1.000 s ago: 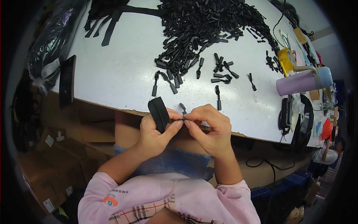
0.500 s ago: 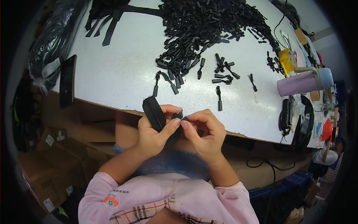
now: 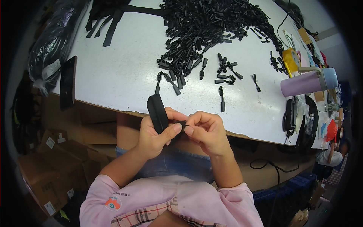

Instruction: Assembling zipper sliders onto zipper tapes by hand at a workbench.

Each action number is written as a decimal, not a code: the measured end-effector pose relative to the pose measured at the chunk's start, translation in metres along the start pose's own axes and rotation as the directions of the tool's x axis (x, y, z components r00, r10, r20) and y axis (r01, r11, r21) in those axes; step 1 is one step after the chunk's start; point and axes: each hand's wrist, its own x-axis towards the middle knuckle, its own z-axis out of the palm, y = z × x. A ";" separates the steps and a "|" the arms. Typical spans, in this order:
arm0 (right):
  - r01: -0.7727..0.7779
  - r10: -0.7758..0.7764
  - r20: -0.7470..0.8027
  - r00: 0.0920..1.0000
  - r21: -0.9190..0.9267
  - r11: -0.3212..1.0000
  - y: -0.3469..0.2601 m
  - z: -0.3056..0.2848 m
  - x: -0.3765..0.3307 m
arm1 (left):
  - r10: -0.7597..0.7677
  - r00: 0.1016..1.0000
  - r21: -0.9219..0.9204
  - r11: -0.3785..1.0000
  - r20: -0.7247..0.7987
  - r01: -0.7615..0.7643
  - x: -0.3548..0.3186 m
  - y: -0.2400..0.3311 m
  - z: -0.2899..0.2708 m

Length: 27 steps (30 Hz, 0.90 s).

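My left hand is closed on a folded black zipper tape, which stands up between thumb and fingers in front of the table edge. Opposite it, my right hand pinches a small black piece where the fingertips of both hands meet. Fingers cover most of this piece, so whether it is the tape's end or a slider is hidden. Beyond my hands a large heap of black zipper sliders with pulls covers the far table. Several loose sliders lie nearer.
Black strips lie at the far left of the white table. A dark flat phone-like slab and a plastic-wrapped bundle are at its left edge. To the right lies a lilac bottle. Cardboard boxes stand below left.
The upright fold of zipper tape has shifted slightly and straightened. My right fingers have closed in tighter beside the left fingertips, hiding more of the small black piece.
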 end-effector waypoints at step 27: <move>0.197 -0.207 -0.041 0.978 -0.166 0.966 0.016 0.006 -0.005 | 0.170 0.984 0.382 0.906 0.061 -0.180 -0.001 0.010 0.002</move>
